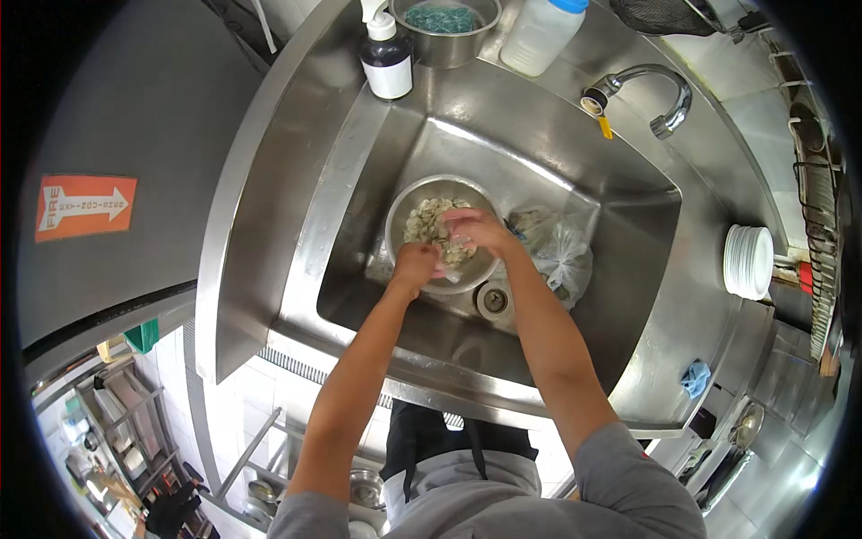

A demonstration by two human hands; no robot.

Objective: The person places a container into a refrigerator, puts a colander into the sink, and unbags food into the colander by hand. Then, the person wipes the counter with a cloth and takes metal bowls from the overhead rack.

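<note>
One broad steel sink [467,154] frames the work, with a round metal bowl [449,189] inside it, beside a knotted clear plastic bag [570,260] and near the drain [493,300]. Both bare hands are at the bowl. The right hand [480,232] reaches over its contents with fingers extended; the left hand [417,263] bends inward at the near left side, fingers curled. Whether either one pinches anything, I cannot tell — the fingertips are blurred or hidden. The small pale pieces [425,217] lie heaped in the bowl, under and around the fingers. Such pieces probably handle best with a light touch, a few at a time, and with both hands low inside the rim — wet ones could slip, and pressing on one side might tip the bowl.
</note>
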